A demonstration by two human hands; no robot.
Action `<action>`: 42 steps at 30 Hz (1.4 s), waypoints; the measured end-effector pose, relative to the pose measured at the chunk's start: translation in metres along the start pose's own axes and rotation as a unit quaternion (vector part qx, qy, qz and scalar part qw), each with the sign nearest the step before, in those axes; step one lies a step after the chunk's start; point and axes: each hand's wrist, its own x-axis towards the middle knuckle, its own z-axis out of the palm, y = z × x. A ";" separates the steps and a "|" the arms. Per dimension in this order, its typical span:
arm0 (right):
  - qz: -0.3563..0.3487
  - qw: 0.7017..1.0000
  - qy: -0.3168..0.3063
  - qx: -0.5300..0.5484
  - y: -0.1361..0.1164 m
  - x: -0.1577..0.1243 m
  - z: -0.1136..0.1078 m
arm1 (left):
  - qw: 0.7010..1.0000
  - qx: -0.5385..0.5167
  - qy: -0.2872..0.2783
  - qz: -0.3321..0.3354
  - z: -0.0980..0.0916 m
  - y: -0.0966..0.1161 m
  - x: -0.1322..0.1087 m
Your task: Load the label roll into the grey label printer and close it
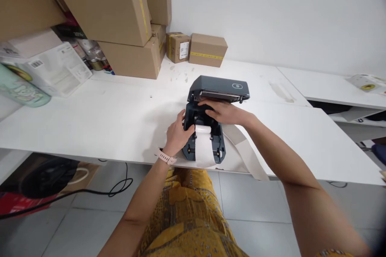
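Observation:
A dark grey label printer (187,144) sits at the table's front edge with its lid (221,86) raised. Inside lies a small white paper roll (203,129), and its strip (204,150) runs forward over the printer's front. My left hand (177,134) grips the printer's left wall, thumb over the rim beside the roll and fingers outside. Under the lid, my right hand (221,111) reaches into the back of the printer with fingers stretched out; some fingertips are hard to make out. A long strip of backing paper (245,150) curls on the table to the printer's right.
Cardboard boxes (129,58) are stacked at the back left, with two smaller ones, including a taped carton (208,50), against the wall. A green bottle (24,86) lies by a white box (60,70) at far left. Black cable (90,191) hangs below the table.

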 end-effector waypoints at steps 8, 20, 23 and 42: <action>0.029 0.998 -0.018 -0.052 0.009 0.025 0.020 | 1.000 -0.007 0.000 -0.008 0.000 -0.002 -0.001; 0.034 0.999 -0.011 -0.038 0.029 0.045 0.017 | 1.000 -0.025 -0.010 -0.013 0.000 0.001 -0.001; 0.042 0.998 -0.005 -0.044 0.027 0.047 0.019 | 1.000 -0.029 -0.009 -0.006 0.001 -0.001 -0.002; -0.023 1.000 0.014 0.015 -0.016 -0.005 0.020 | 0.998 0.054 0.010 0.022 0.002 0.000 -0.001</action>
